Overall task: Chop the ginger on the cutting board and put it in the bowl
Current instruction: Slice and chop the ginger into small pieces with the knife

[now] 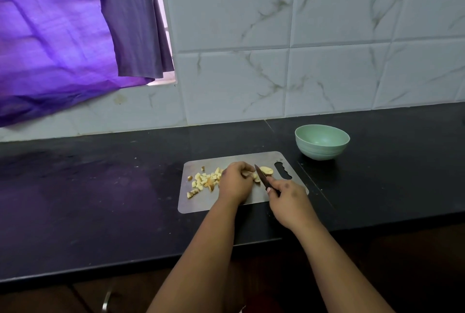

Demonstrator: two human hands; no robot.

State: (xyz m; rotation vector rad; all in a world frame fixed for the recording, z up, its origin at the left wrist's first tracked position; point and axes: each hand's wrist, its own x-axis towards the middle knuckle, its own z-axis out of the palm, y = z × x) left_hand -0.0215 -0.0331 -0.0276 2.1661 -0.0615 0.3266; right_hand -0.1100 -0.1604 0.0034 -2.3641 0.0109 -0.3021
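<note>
Black stone worktop [100, 199] runs the full width, white marble-look tile wall [327, 48] behind, purple curtain [63, 36] hanging top left. Thin grey rectangular cutting board [208, 203] with a handle slot lies near the front edge. Pale green ribbed bowl [322, 141] sits just beyond the board's far right corner, nothing inside as far as visible.

Left hand [235, 183] on the board, fingers curled down over a piece of ginger; what's under them is mostly hidden. Right hand [286, 198] wrapped round the handle of a small dark-bladed knife [261, 177], blade angled down onto the ginger between the hands. One uncut tan ginger chunk [266, 170] lies just past the blade tip. Pile of pale yellow diced ginger pieces [202, 182] sits left of the left hand.

Judgement: ginger is light, firm, fibrous; cut faces likely damp and a bit slippery, and the lumpy chunk may roll, so pin it flat side down with fingertips tucked back. Dice is small and loose: scoop or sweep it, don't pinch. The board looks thin and may slide.

Room: open worktop left and right; short free path from board to bowl.
</note>
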